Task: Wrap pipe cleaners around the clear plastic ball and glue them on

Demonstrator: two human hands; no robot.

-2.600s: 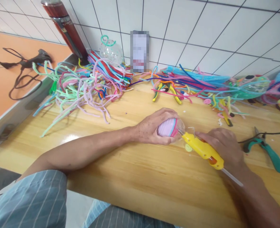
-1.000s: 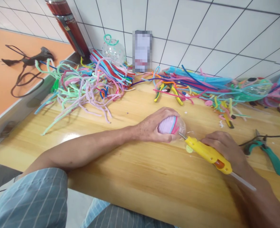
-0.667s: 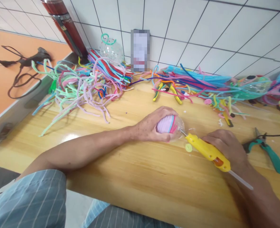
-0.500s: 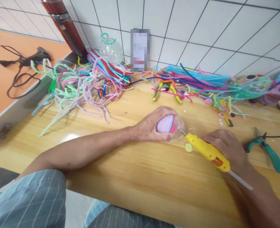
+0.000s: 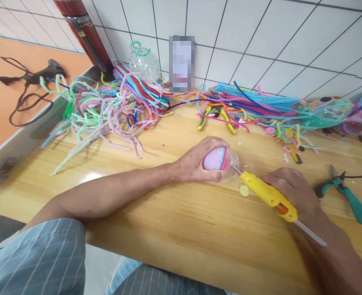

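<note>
My left hand [image 5: 196, 160] is wrapped round a clear plastic ball [image 5: 222, 163] with a pink and blue coiled disc on it, held down on the wooden table [image 5: 168, 229]. My right hand [image 5: 290, 189] grips a yellow glue gun [image 5: 267, 195] with a clear glue stick out of its back. The gun's metal nozzle touches the ball's right side. A small yellow-green disc [image 5: 244, 190] lies on the table just under the gun.
Piles of coloured pipe cleaners [image 5: 107, 108] lie along the back by the tiled wall, with a clear ball [image 5: 144, 61] and yellow-handled pliers [image 5: 227, 119]. Teal-handled pliers [image 5: 347, 196] lie at right. A black glue gun [image 5: 42, 73] rests on the orange surface at left.
The glue gun's nozzle stays against the ball; both hands shifted only slightly, and the gun's rear has dropped a little since the oldest frame.
</note>
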